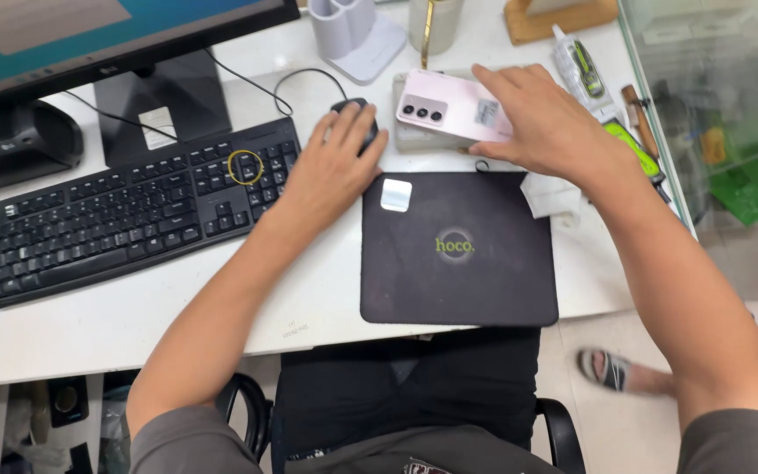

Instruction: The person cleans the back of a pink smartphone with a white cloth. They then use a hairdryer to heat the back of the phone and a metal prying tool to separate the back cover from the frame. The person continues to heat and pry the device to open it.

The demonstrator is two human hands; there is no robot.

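White desk [133, 333] lies under your hands. Your left hand [331, 171] cups the black mouse [354, 110] beside the keyboard [125, 215]; your right hand [546, 123] rests flat, fingers spread, on the pink phone [445, 110] above the black mat [458, 250].

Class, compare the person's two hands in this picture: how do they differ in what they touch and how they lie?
The left hand cups a black mouse beside the keyboard; the right hand lies flat on a pink phone. The left hand reaches straight forward, the right hand angles inward. Both rest palm down on the white desk.
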